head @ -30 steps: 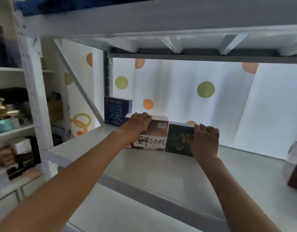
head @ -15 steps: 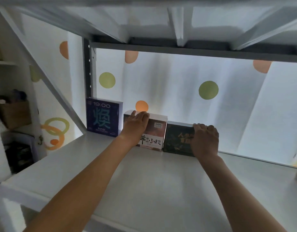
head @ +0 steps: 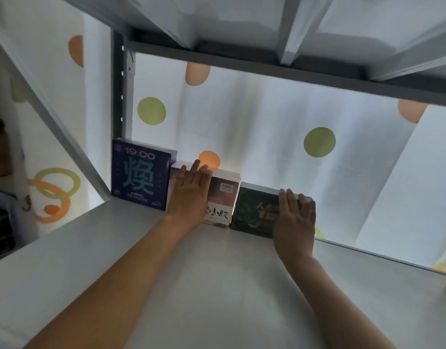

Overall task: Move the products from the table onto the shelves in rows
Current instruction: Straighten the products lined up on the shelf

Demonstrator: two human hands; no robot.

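Three boxes stand in a row at the back of a white shelf (head: 217, 285). A dark blue box (head: 140, 173) marked 19:00 is leftmost. Beside it stands a white and pink box (head: 224, 200), touching the blue one. My left hand (head: 190, 195) lies flat on its front, fingers over its top edge. A dark green box (head: 253, 210) stands to the right. My right hand (head: 296, 217) presses against the green box's right part, fingers reaching its top edge.
A spotted white curtain (head: 279, 137) hangs behind the shelf. The upper shelf's underside (head: 292, 34) is close overhead. A grey upright post (head: 120, 96) and a diagonal brace (head: 53, 127) stand at the left. The shelf's right half is bare.
Both hands have pushed the white and green boxes back and leftward; the white box now touches the blue box. The camera has moved closer under the upper shelf.
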